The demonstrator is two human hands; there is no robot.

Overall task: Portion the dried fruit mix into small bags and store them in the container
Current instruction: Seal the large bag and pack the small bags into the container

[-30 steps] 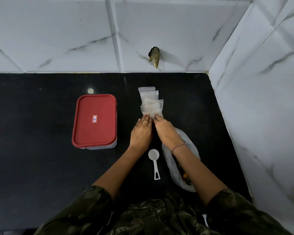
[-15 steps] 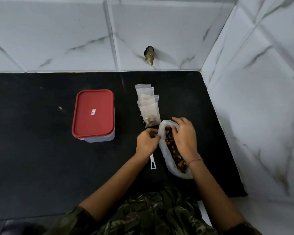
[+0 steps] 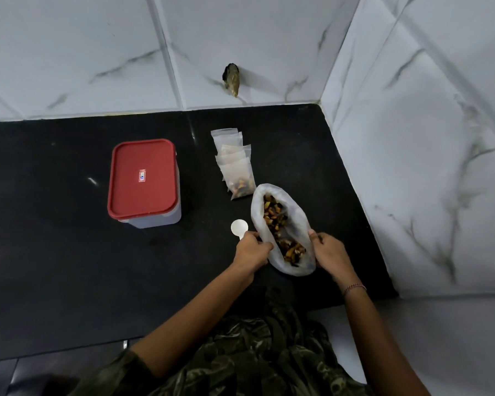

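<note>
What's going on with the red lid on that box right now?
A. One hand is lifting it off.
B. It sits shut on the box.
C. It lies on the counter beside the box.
B: the red lid sits flat on the container, with no hand on it, while the left hand and right hand hold the edges of the big fruit bag.

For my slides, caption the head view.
Left hand and right hand hold open the dried fruit bag near small bags, spoon and container.
</note>
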